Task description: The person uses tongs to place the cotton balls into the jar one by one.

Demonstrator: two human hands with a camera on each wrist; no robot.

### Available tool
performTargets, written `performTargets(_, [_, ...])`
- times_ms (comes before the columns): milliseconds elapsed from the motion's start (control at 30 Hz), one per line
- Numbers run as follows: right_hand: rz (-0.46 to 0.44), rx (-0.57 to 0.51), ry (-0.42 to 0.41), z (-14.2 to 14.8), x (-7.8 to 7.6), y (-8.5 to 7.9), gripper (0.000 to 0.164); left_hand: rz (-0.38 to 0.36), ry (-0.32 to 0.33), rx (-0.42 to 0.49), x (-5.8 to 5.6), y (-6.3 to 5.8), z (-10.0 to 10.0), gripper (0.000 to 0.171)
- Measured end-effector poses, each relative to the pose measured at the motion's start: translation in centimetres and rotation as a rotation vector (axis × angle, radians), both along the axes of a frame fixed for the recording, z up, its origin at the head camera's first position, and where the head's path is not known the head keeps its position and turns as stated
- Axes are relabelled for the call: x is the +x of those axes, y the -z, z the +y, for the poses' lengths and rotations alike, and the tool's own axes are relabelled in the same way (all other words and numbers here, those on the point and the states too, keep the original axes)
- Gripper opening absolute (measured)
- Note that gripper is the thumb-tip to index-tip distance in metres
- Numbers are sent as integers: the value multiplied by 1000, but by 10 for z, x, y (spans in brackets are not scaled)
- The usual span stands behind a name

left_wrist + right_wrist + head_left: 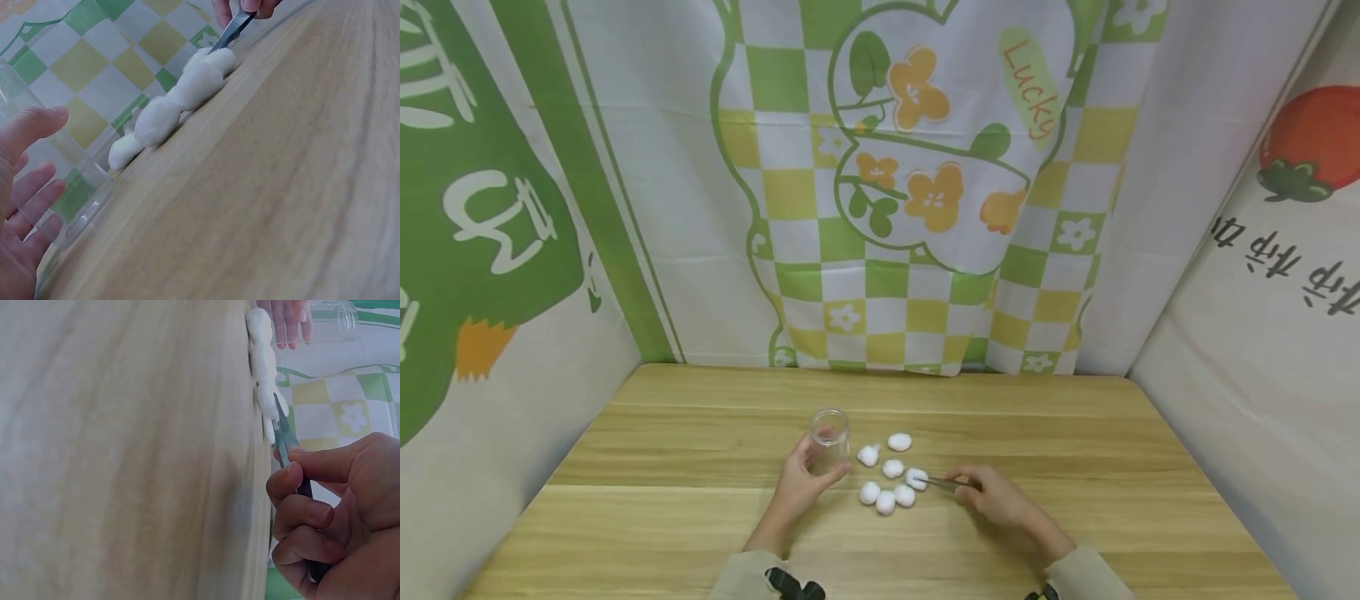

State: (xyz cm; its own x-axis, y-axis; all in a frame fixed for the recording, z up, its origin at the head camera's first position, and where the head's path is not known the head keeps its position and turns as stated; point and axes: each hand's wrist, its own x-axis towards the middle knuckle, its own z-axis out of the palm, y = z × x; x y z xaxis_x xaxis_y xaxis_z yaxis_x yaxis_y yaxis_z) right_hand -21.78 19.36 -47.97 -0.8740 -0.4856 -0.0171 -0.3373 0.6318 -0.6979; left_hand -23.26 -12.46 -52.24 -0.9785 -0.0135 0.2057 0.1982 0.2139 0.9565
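My left hand [799, 483] holds a clear jar [830, 456] upright on the table, thumb on the near side and fingers around the far side. Between the thumb and fingers of my right hand [996, 498] is a pair of metal tweezers [943, 483], pointing left. Its tips overlap the rightmost white cotton ball [917, 476]; in the right wrist view the tweezers [286, 439] reach the end of the row of balls. Several more cotton balls [886, 502] lie between the two hands, one with a wispy tuft [868, 454]. The jar shows no cotton inside.
The wooden table [685, 467] runs back to a checked, flower-print curtain [865, 325]. Printed cloth [1262, 350] also hangs along the right side, and another cloth [512, 408] along the left.
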Motion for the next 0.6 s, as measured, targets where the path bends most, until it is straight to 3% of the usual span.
performTargets(600, [65, -29, 144, -9, 2, -10, 27, 3, 10, 1, 2, -1, 0, 65])
